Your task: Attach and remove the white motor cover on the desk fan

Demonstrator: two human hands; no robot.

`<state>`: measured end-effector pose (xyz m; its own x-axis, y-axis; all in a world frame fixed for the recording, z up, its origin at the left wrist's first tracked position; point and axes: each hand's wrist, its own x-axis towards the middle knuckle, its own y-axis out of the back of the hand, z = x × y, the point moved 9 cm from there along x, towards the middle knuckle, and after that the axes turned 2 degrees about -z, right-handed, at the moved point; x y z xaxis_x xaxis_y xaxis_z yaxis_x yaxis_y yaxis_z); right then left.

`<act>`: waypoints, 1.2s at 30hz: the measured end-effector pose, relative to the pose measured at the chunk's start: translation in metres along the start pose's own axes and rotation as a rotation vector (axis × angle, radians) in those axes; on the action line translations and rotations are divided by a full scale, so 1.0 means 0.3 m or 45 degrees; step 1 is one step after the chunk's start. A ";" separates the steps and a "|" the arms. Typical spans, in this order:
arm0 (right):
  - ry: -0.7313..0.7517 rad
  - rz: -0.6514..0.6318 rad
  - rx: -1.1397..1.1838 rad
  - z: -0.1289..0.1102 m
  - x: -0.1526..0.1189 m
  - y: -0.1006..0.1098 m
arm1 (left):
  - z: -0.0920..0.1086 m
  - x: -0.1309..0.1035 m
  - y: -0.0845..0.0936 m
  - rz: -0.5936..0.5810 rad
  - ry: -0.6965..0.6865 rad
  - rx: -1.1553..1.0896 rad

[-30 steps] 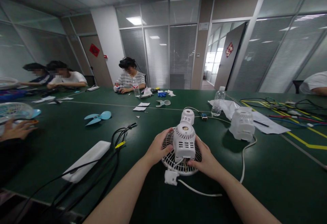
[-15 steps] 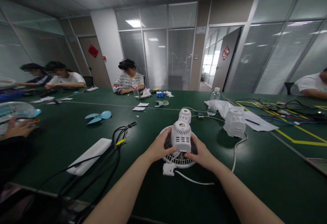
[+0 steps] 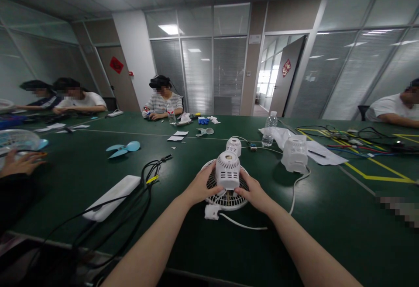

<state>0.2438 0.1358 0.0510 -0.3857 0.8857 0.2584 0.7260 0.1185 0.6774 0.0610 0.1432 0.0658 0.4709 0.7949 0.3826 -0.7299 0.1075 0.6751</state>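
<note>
Both my hands grip a white vented fan motor housing (image 3: 228, 171) from its two sides. My left hand (image 3: 203, 185) has its thumb along the lower left of the housing, and my right hand (image 3: 254, 192) mirrors it on the right. Beneath the housing lies a round white fan grille (image 3: 225, 202) on the green table. Just in front of the grille rests a small white part (image 3: 212, 212) with a white cord running right. Behind the held housing stands another white vented housing (image 3: 234, 146). My fingertips behind the housing are hidden.
A white power strip (image 3: 113, 197) with black cables lies left, near a blue fan blade (image 3: 123, 149). At right stand another white housing (image 3: 294, 153) with its cord and a water bottle (image 3: 269, 128). A co-worker's hand (image 3: 20, 164) touches a grille at far left. Other people sit around.
The view has shifted slightly, so everything sits a little further left. My hands keep their hold on the housing, which shows no clear movement over the grille.
</note>
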 end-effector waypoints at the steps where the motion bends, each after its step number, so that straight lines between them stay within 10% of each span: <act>1: -0.006 -0.002 -0.013 0.001 -0.001 -0.001 | 0.002 0.000 0.000 -0.001 -0.007 -0.005; 9: -0.098 -0.018 -0.258 -0.017 -0.015 -0.017 | -0.037 -0.002 0.001 0.078 -0.049 -0.199; 14: -0.134 -0.021 -0.288 -0.056 -0.018 0.010 | -0.200 -0.028 0.097 0.457 0.180 -0.354; 20: -0.177 -0.011 -0.333 -0.057 -0.041 0.087 | -0.289 -0.047 0.131 0.512 0.339 -0.272; 36: -0.812 0.331 -0.287 0.446 -0.647 0.702 | -0.217 -0.028 0.040 0.025 0.403 -0.043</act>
<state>0.5478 0.0488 0.0514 0.2409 0.9702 0.0248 0.5876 -0.1661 0.7919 0.0161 0.1766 0.0296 0.2828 0.9427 0.1768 -0.7561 0.1057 0.6458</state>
